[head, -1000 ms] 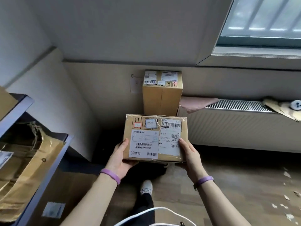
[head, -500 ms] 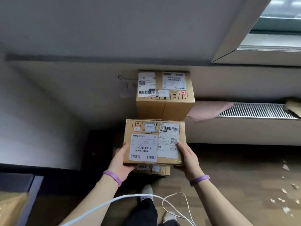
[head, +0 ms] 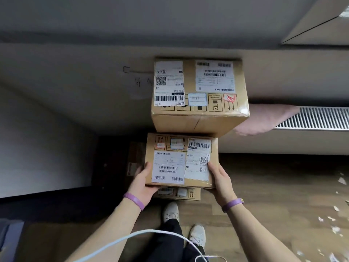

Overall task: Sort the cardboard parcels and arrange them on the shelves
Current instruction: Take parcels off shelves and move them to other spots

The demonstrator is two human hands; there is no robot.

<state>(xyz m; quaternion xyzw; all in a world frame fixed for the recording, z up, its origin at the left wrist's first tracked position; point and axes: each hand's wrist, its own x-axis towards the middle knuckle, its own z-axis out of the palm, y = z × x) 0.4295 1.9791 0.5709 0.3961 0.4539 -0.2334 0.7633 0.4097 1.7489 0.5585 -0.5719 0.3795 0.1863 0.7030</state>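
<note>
I held a flat cardboard parcel level in front of me, label side up, above the floor and just ahead of my shoes. The main risk, as I judged it, was the grip itself: the parcel was pinched only at its two near corners, with most of its length sticking out away from me. If the contents sat toward the far end, that end could dip and the box could slide out of my palms. The slick shipping labels under my thumbs would make that slip easier. A white cable looped across my legs, and a turn toward the shelves could snag it on a foot or an arm. Another small parcel lay on the floor right under the one I carried, close to my toes, so a careless step could catch it. No shelf showed clearly in view, so I could not tell how far the carry would be.

My left hand cupped the near left corner, thumb lying on top along the edge, fingers curled underneath out of sight. My right hand did the same at the near right corner, thumb pressed on the label by the QR code. Both hands were half closed around the box, neither fully clenched. A larger cardboard box stood beyond, against the wall beside the radiator.
</note>
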